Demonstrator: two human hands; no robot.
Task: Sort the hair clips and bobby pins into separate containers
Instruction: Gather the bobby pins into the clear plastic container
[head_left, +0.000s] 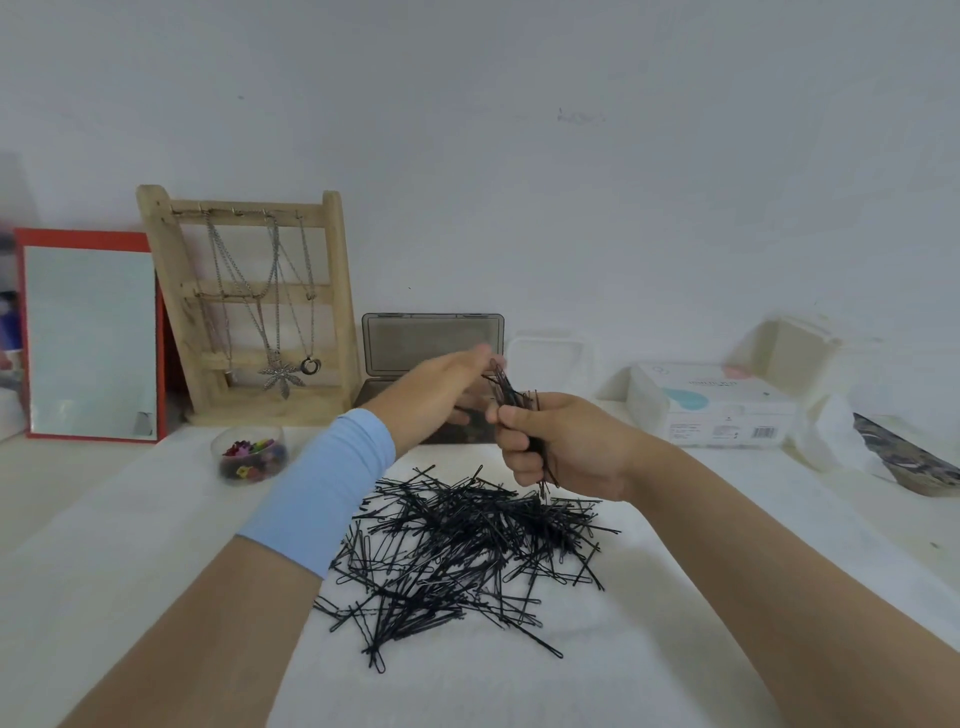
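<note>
Bobby pins (506, 387) stand near upright, bundled in our clenched right hand (561, 447); our left hand (441, 384) meets their tops, grip too blurred to tell. Open dark box (431, 343) lies just behind.

Home dressing table: red-framed mirror (91, 338), wooden necklace stand (249, 306) w/ chains, white cloth-covered top (649, 649), plain wall.

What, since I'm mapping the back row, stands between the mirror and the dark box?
A wooden stand hung with necklaces, between the mirror and the dark box, in the head view.
</note>
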